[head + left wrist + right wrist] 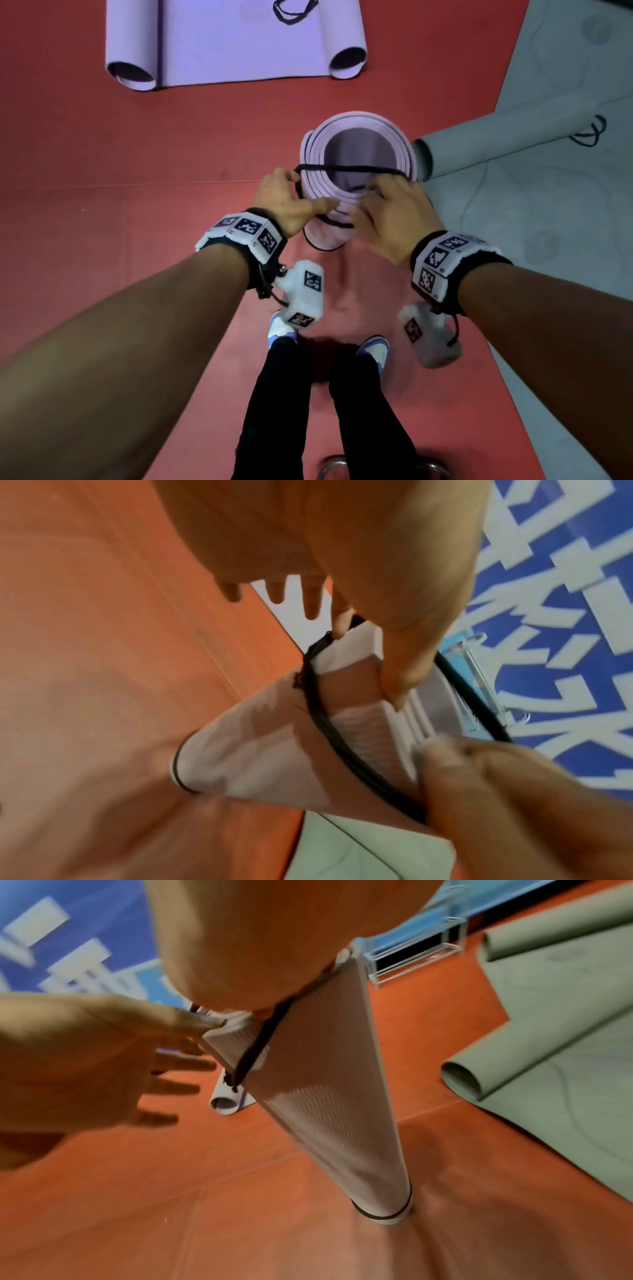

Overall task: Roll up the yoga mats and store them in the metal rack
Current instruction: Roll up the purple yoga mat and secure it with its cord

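A rolled pale lilac yoga mat (pixel 313 161) (pixel 257 750) (pixel 325 1096) stands on end on the red floor, seen from above in the head view. A black strap (pixel 349 168) (pixel 329 723) (pixel 253 1050) is stretched across its open top. My left hand (pixel 287 202) (pixel 103 1056) has its thumb on the near rim and a finger hooked in the strap's left end. At the right of the rim, my right hand (pixel 394 212) (pixel 514 804) pinches the strap's other end. A second black strap (pixel 383 1215) rings the roll near the floor.
A purple mat (pixel 239 44) lies ahead with both ends curled and a loose strap on it. A grey-green mat (pixel 548 188) (pixel 565 1042) lies at the right, partly rolled. The metal rack (pixel 414 958) stands by the blue wall. My feet (pixel 373 349) are just behind the roll.
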`<state>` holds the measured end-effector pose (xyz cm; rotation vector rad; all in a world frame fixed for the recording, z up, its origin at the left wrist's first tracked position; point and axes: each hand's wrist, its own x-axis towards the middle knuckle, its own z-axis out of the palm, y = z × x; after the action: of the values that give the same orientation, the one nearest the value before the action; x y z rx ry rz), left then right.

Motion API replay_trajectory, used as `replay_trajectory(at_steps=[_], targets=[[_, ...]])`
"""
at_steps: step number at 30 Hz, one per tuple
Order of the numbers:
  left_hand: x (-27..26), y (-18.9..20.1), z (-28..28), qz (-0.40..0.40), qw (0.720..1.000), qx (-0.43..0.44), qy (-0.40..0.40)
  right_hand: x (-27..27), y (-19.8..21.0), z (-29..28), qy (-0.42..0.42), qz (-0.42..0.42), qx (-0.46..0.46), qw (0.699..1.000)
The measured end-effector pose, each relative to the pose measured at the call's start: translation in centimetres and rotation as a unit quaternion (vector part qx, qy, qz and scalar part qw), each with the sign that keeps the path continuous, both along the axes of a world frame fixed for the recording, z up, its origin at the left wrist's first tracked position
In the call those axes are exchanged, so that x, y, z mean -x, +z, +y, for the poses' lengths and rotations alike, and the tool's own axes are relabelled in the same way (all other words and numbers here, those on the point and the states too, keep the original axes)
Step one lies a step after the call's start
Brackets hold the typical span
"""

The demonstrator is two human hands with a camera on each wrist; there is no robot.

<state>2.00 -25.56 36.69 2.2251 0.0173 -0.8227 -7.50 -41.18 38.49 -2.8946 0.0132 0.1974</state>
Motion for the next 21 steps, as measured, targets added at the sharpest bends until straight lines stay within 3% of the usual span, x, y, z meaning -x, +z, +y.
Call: replay_trajectory(at_steps=[6, 10, 14, 18, 21], targets=[[0.5, 2.2, -4.5, 0.112, 0.989, 0.058, 0.08, -0.6, 0.1, 0.2, -0.087, 0.008, 0.008, 0.996], [1.1, 1.9, -5.6, 0.221, 0.955, 0.12, 0.158, -0.3, 0.2, -0.5, -0.14, 0.036, -0.04, 0.989], [1.1, 1.9, -6.4, 0.185, 0.958, 0.126, 0.177, 0.7, 0.4, -0.4, -0.158, 0.017, -0.13, 0.979], [1.3, 1.2, -6.2, 0.169, 0.958, 0.166, 0.161, 1.5, 0.2, -0.7, -0.219, 0.025, -0.047, 0.974], [1.9, 1.3, -6.8, 0.174, 0.957, 0.174, 0.155, 1.7, -0.3, -1.2, -0.273, 0.043, -0.062, 0.959]])
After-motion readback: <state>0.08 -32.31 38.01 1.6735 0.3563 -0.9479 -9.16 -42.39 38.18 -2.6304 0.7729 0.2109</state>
